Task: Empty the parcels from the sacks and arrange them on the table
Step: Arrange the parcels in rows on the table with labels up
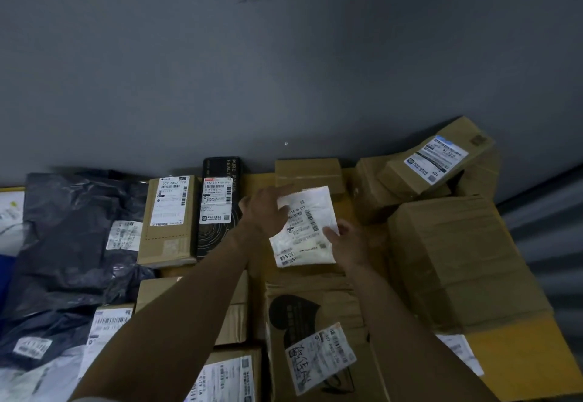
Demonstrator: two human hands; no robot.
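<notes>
1. A flat white plastic mailer parcel with a printed shipping label (304, 228) is held up between both hands, just above the brown cardboard boxes in the middle of the yellow bench (517, 367).
2. The left hand (265, 209) pinches the parcel's upper left corner. Its fingers reach almost straight along the top edge, and the corner overlaps them.
3. The right hand (348, 240) grips the parcel's right edge, with fingers curled round it and a white corner showing over them.
4. Directly below the parcel lies a large brown cardboard box with a black printed graphic and a scribbled white label (315, 338).
5. To the right stands a big tape-banded brown cardboard box (457, 259). Behind it, a smaller labelled brown carton (435, 162) rests tilted on other cartons.
6. Behind the parcel, against the grey wall (284, 54), sits a small plain brown box (307, 174).
7. Left of the left hand lies a tall black box with gold lettering (220, 209). A narrow labelled brown box (170, 221) lies flat just beside it.
8. Farther left, crumpled dark plastic mailer bags (69, 237) are heaped, with white labels facing up.
</notes>
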